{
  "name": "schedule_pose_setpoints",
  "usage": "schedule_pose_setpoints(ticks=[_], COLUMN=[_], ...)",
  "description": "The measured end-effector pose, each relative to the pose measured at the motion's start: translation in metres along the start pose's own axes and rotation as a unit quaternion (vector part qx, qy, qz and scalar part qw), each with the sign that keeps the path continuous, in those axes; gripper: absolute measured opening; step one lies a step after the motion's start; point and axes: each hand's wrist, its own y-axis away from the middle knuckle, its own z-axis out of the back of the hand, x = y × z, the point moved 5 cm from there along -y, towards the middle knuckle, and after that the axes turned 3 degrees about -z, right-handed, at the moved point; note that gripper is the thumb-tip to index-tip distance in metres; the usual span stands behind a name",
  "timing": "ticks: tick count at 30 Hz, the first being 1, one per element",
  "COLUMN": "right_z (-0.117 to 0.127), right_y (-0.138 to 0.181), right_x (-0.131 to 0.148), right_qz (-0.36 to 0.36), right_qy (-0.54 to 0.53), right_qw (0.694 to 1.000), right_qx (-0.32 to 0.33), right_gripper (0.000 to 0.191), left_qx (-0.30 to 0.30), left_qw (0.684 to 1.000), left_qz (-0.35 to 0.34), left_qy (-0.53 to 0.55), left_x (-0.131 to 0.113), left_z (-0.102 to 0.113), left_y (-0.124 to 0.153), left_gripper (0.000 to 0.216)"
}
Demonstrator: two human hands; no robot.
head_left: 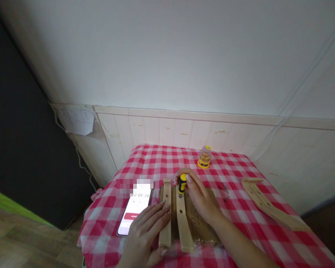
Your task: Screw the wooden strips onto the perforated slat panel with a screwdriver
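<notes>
My right hand point(197, 193) grips a short yellow-and-black screwdriver point(182, 183), which stands upright with its tip at a screw hole in the middle wooden slat point(186, 234). Another hole shows nearer to me in that slat. My left hand point(149, 230) holds the left wooden slat point(165, 234), fingers across its edge and thumb at its near end. A dark screw or hole is visible in its far part. Both slats lie across a brown wooden board point(202, 223) with several small holes, partly hidden by my right hand and forearm.
A phone point(134, 212) showing a timer lies left of the slats. Behind them stands a clear, yellow-based bit holder point(204, 157). Loose screws point(225, 187) and curved wooden pieces point(270, 204) lie to the right on the checked tablecloth point(167, 156). A white wall point(184, 74) borders the back.
</notes>
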Motion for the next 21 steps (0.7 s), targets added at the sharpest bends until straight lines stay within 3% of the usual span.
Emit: schedule_pose_setpoints(ticks=[12,21], right_z=[0.000,0.002], right_y=[-0.001,-0.001], right_x=[-0.002,0.006], right_qz=[0.017,0.031], right_qy=[0.019,0.042], right_qw=[1.000,0.998], right_qx=[-0.001,-0.035], right_gripper=[0.043,0.045], left_qx=[0.003,0.018], left_qw=[0.998,0.999], left_qz=[-0.050,0.011], left_qy=[-0.032,0.027], left_x=[0.013,0.010], left_z=[-0.006,-0.002], left_y=[0.002,-0.001], left_gripper=[0.069,0.065])
